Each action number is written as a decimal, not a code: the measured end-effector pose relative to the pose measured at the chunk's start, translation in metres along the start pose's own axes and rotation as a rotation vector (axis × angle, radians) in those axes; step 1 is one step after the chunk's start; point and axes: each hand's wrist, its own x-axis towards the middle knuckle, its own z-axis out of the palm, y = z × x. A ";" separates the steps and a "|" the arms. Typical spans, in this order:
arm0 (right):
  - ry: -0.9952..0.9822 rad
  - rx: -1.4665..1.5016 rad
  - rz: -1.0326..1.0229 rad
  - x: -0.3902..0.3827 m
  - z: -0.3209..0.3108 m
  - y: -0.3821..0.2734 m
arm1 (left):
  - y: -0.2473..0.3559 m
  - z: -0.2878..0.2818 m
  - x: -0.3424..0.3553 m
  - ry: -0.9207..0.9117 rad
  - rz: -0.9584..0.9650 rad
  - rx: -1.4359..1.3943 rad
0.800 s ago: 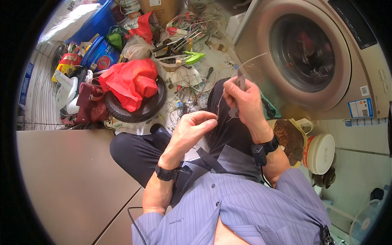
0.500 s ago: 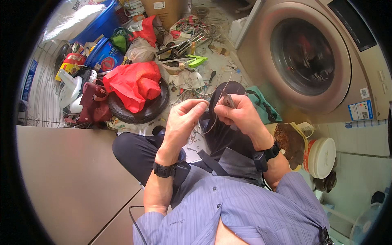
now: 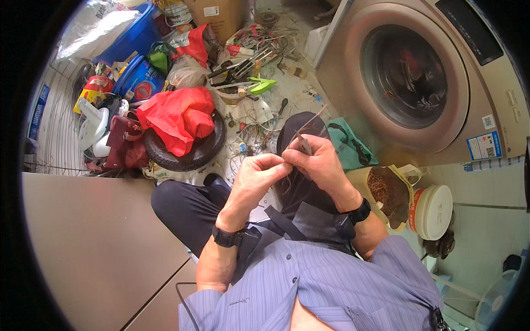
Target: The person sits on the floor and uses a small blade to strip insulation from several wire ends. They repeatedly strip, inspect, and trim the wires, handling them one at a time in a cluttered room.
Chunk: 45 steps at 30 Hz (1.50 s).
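Note:
My left hand (image 3: 253,179) is closed in a pinch, thumb against forefinger, on a thin wire (image 3: 316,114). The wire runs past my right fingers and sticks out beyond them, up and to the right. My right hand (image 3: 320,165) is wrapped round a small grey knife (image 3: 303,144), its pointed tip upward; most of its handle is hidden in the fist. My fingertips meet above my right knee (image 3: 298,129), the right thumb pressing close to the left fingers. Exactly where the blade touches the wire is too small to tell.
Wire scraps (image 3: 259,132) litter the floor ahead. A red bag (image 3: 179,118) lies on a black tyre (image 3: 218,140) at left. A washing machine (image 3: 339,71) stands at right, near a green bag (image 3: 348,146), a sack of copper-coloured strands (image 3: 381,190) and a white-lidded bucket (image 3: 436,212).
My hands have come together from slightly apart. The left moved right and down, the right slightly down, and the wire's free end now points further up and right.

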 end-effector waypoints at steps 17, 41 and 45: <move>0.232 0.234 -0.078 0.009 0.003 -0.003 | -0.009 0.014 0.000 0.004 0.090 0.266; -0.019 0.222 0.016 0.005 0.023 0.015 | -0.004 -0.013 0.002 0.192 0.168 -0.362; 0.034 0.236 -0.009 0.006 0.028 0.018 | -0.008 -0.011 0.004 0.221 0.217 -0.393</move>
